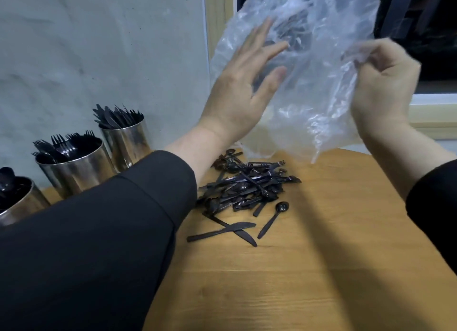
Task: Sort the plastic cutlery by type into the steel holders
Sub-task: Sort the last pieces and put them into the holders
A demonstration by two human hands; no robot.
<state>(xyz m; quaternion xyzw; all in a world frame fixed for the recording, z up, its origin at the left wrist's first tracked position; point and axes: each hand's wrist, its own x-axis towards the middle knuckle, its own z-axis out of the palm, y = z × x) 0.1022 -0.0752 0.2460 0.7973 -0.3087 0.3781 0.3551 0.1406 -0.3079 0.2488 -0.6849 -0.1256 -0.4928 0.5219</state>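
**Sorting partly stocked, loose pile untouched**

Cutlery in black plastic lies in a mixed heap on the wooden table, forks, spoons and knives tangled together. Just beside the heap on its near side lie two crossed knives and a single spoon.

Three steel holders stand at the table's left edge against the wall. The farthest holder carries knives, the middle holder mostly forks, and the nearest holder shows spoon bowls, though it is cut off by the frame edge. Each already holds a fair stock.

Left hand is raised with fingers straight and spread, flat against a clear plastic bag held above the table. Right hand has its fingers curled, pinching the bag's crumpled edge. A few dark shapes show through the bag's upper part; whether they are cutlery inside it cannot be told.

Assessment: holders are partly filled by type, so earlier batches appear done. The whole heap on the table remains to be sorted, and no piece is in either hand. The bag likely needs setting aside first.
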